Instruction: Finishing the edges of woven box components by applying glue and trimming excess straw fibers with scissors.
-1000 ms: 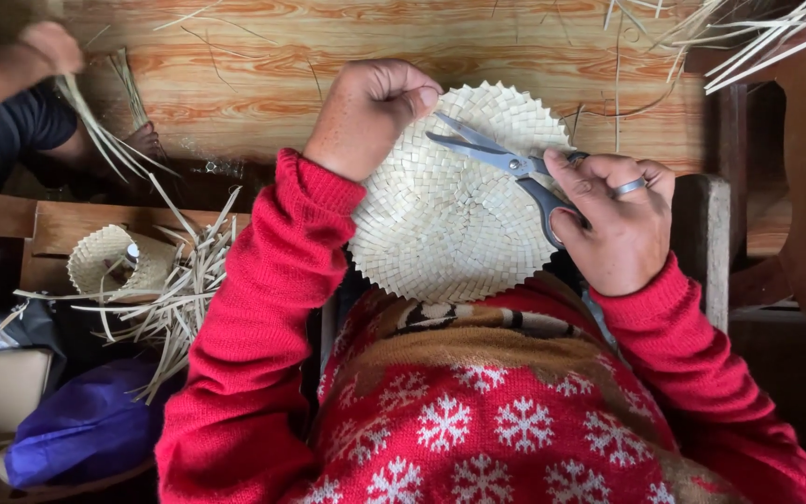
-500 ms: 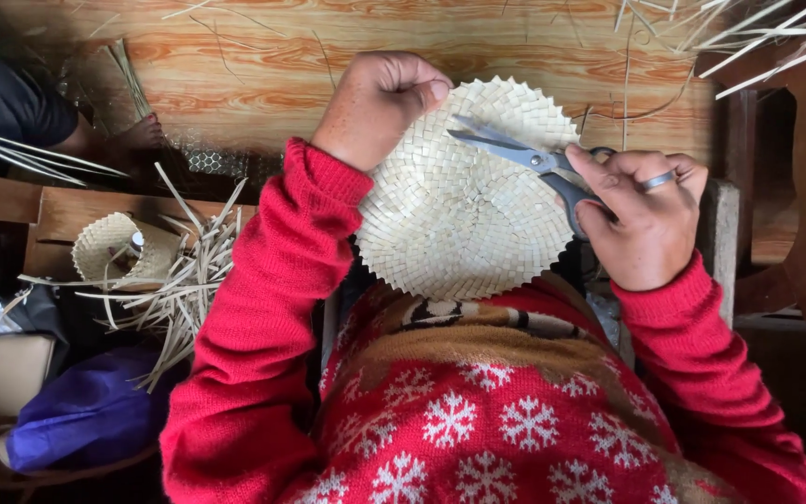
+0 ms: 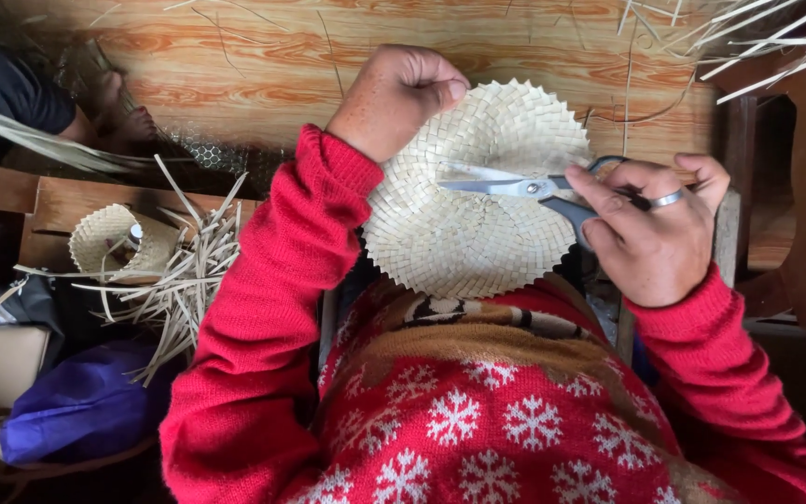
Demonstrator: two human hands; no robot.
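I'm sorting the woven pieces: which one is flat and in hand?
The round woven straw disc, gripped by the left hand. The other woven piece is cup-shaped, lying among loose strips.

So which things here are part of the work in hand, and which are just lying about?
In use:
- woven straw disc, held by the left hand
- scissors, in the right hand

Lying about:
- loose straw strips
- small woven basket
- purple bag

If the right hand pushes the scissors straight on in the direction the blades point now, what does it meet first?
The right hand holds the scissors with the blades pointing across the round woven mat toward the left hand. The tips already lie over the mat, so probably it meets the weave first; depth is unclear.
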